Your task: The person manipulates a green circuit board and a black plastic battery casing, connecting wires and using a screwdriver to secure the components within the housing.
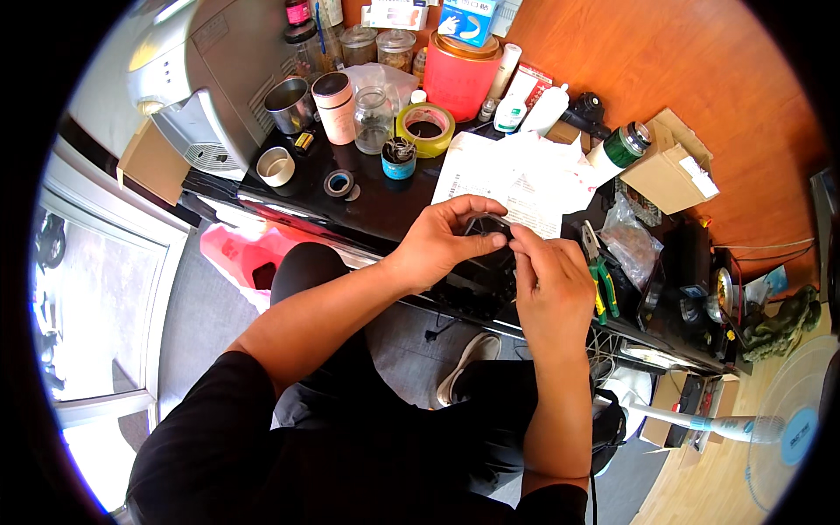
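Note:
Above the front edge of the black tabletop [376,199], my left hand [440,242] and my right hand [555,282] meet. Between their fingertips is a small, thin, dark piece [488,224]; its kind is too small to make out. The left thumb and forefinger curl round one side of it, while the right thumb and forefinger pinch its other end. Just beyond my hands lie white printed papers [468,171]. Green-and-yellow pliers [604,278] rest right of my right hand.
Yellow tape [444,140], a blue tin [399,166], a glass jar [374,118] and a pink tumbler [333,109] stand farther back. A water dispenser [197,114] is at left, a cardboard box [669,166] at right. A red bag [232,262] lies below; a fan [792,429] stands lower right.

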A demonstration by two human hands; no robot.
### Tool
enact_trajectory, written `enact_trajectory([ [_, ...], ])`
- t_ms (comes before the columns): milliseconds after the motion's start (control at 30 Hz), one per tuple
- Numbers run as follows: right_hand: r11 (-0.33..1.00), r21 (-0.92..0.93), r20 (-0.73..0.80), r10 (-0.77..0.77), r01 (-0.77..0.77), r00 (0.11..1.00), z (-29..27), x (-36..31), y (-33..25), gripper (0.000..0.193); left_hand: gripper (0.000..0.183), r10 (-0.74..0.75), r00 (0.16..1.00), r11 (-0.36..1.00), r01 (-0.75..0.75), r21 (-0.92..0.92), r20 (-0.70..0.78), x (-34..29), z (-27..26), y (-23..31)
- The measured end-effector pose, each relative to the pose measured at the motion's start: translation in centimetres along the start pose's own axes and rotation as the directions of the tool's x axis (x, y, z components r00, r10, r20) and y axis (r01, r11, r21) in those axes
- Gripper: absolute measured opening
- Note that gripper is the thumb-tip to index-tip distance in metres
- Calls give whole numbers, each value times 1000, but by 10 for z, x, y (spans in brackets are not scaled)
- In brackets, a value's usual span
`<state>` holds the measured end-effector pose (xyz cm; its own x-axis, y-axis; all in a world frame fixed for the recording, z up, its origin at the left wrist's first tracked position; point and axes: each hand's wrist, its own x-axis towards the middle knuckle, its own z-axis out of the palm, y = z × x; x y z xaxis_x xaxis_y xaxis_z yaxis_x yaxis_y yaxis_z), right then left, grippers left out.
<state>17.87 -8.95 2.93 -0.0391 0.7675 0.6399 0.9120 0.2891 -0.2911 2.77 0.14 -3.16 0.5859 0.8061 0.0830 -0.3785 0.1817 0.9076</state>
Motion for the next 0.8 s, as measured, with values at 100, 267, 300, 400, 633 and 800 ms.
enact_trajectory([
  [100,999,42,32,5,-7,999,5,-2,4,30,32,23,999,998,-20,53,-48,0,0,-6],
  [267,973,222,-86,87,-67,992,-2,-1,9,31,32,82,990,990,-67,123,-116,3,-2,3],
  [300,937,297,-99,219,-181,971,-5,-3,13,25,32,7,987,999,1,47,-160,3,-4,9],
  [400,608,688,19,529,-395,848,-4,-13,43,29,29,-130,965,989,111,-94,-228,6,-8,26],
  [633,269,709,618,210,-652,758,19,-34,46,116,25,-200,946,950,123,-288,-256,8,-16,41],
  [800,505,581,551,333,-638,765,37,-46,27,142,24,-203,945,930,105,-351,-255,8,-22,44],
])
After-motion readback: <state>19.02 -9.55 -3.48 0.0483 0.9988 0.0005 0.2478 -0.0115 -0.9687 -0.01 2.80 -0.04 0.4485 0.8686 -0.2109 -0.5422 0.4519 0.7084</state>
